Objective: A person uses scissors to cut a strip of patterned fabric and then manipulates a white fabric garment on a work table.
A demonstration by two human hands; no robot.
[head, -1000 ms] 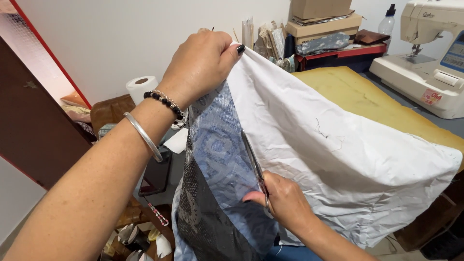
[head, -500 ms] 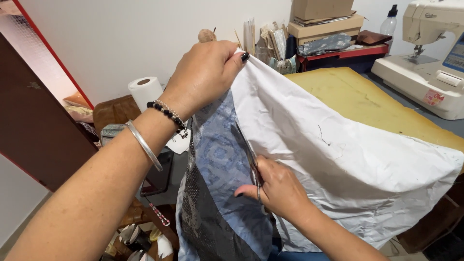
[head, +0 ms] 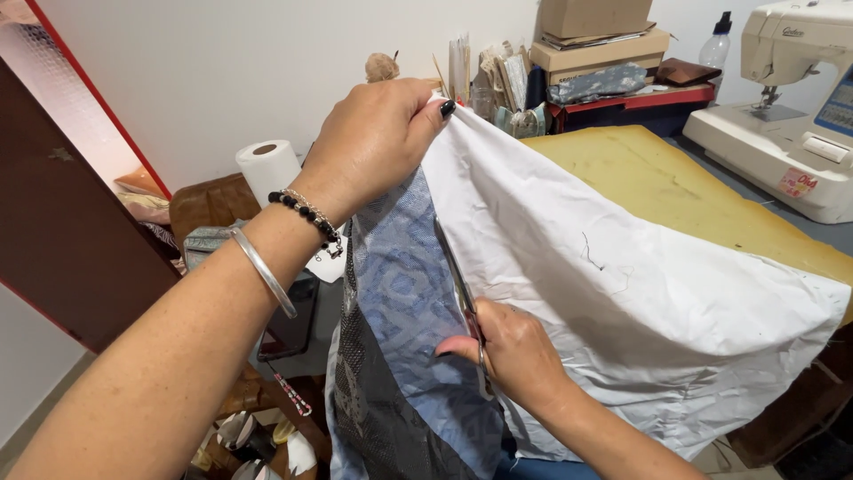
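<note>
My left hand (head: pixel 373 142) is raised and pinches the top corner of a white cloth (head: pixel 640 311) joined to a blue patterned fabric (head: pixel 404 311). Both hang down from that grip. My right hand (head: pixel 511 351) is lower, at the seam between the white and the blue, closed around the handles of a pair of scissors (head: pixel 458 284). The blades point up along the edge of the white cloth. A darker grey patterned strip (head: pixel 373 418) hangs left of the blue. My left wrist wears a bead bracelet and a silver bangle.
A yellow padded table top (head: pixel 675 178) lies under the cloth. A white sewing machine (head: pixel 791 98) stands at the right. Cardboard boxes (head: pixel 604 40), tools and a spray bottle crowd the back. A paper roll (head: pixel 267 164) and a brown chair are at the left, clutter on the floor below.
My right hand with the scissors has moved up along the seam. My left hand shifted slightly left and lower while keeping its grip on the cloth corner.
</note>
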